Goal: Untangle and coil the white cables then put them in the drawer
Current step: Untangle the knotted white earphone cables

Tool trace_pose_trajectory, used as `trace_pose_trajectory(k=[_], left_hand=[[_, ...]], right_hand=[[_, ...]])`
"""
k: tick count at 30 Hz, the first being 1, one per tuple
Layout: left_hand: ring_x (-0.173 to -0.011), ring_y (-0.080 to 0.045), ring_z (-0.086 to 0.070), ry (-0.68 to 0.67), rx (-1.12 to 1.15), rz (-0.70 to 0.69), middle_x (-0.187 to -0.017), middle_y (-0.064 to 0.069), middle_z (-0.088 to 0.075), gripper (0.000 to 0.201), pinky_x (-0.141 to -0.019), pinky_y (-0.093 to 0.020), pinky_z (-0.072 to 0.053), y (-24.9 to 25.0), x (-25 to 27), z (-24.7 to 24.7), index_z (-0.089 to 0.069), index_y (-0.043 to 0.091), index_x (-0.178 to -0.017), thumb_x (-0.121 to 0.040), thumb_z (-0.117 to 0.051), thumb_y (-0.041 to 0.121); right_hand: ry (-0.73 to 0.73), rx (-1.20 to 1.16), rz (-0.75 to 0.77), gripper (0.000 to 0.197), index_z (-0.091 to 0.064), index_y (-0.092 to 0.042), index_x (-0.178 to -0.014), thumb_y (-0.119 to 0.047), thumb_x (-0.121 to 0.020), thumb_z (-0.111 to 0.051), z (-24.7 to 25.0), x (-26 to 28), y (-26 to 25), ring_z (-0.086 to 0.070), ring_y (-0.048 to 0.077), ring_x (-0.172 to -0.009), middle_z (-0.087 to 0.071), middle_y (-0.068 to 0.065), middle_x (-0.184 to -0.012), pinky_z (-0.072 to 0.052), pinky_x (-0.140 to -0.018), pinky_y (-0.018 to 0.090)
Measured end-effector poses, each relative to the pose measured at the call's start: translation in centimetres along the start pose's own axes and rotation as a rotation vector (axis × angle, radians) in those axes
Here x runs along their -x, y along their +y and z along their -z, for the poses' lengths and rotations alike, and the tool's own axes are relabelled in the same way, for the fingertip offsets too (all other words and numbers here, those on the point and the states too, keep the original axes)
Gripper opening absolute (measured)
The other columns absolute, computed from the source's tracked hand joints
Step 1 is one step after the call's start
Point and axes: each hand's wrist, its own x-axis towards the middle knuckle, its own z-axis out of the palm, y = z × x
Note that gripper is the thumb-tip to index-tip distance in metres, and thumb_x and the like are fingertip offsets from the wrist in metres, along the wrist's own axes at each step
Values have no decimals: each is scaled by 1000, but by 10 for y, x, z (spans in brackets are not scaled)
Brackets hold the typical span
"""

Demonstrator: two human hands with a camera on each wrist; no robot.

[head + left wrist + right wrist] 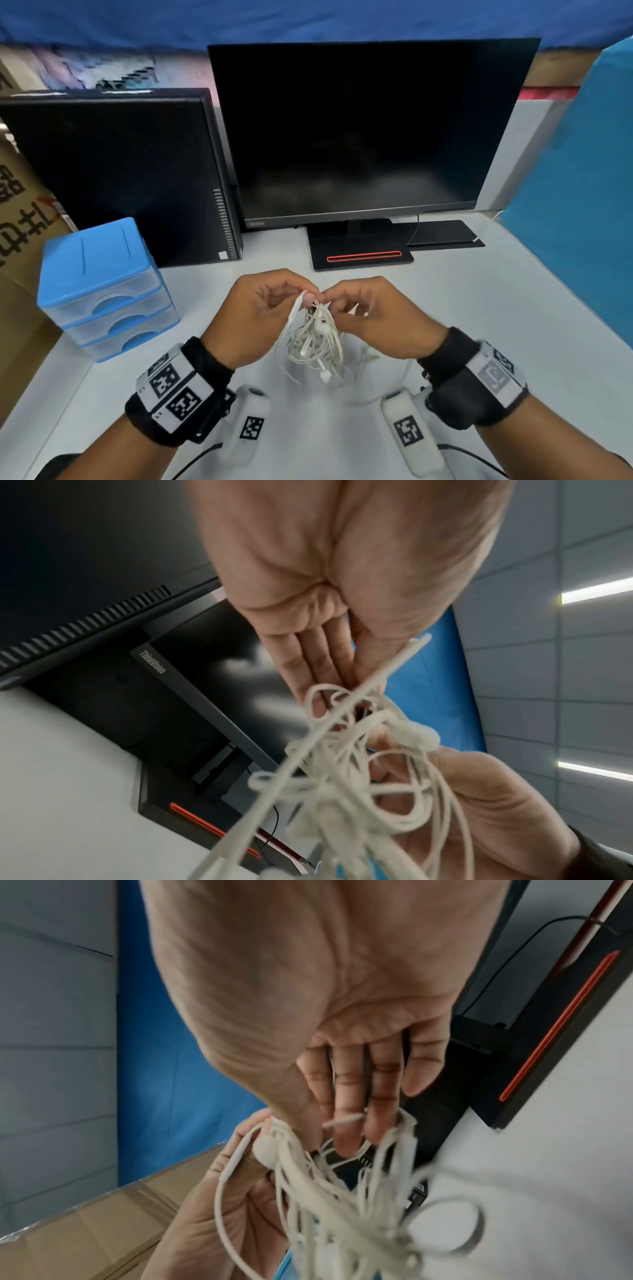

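Note:
A tangled bunch of white earphone cables (pixel 317 339) hangs above the white desk (pixel 479 308), with earbuds dangling in it. My left hand (pixel 263 308) and my right hand (pixel 370 315) meet at the top of the tangle, and each pinches strands there between thumb and fingers. In the left wrist view the tangle (pixel 349 777) hangs from my left fingers (pixel 318 669), and a stiff white strand runs across it. In the right wrist view the cables (pixel 342 1191) hang below my right fingers (pixel 346 1096). The small blue drawer unit (pixel 102 287) stands at the left, its three clear drawers pushed in.
A black computer case (pixel 120 171) stands behind the drawer unit. A dark monitor (pixel 359 130) on its stand (pixel 363 253) fills the back of the desk. A blue panel (pixel 582 205) is at the right, cardboard boxes (pixel 20 205) at the left.

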Motion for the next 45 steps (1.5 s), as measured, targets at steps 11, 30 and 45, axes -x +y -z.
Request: trace_pose_trajectory(k=[11,30,45], left_hand=[[-79,-15,-72,64,-100,-58,-84,6,-76,19,-73,-23,-56,0,1,2,-78,27,-86,-85,-70,10],[-59,-26,-65,1,66,155,-79,-13,-72,24,-57,-30,-51,-2,-3,6,-69,8,-88,-92,-55,-11],[-48,-18,-54,28,344,533,-81,-14,-72,16,-52,-26,-49,1,2,-12,-69,9,-93,-80,-73,17]], right_hand=[[131,-108,103,15,-74,-14,-94,-14,-81,-80,-10,3,-6,-52,4,-66,-64,-3,-75,-39,-62,9],[74,90,-58,8,-74,-18,-80,-24,-82,-79,12,3,-3,-46,13,-57,-58,5,-62,-41,-58,27],[365,84,110,13,-72,-19,-79,-12,-89,-70,3,1,-5,-67,15,-67,-70,-2,-70,-57,-68,37]])
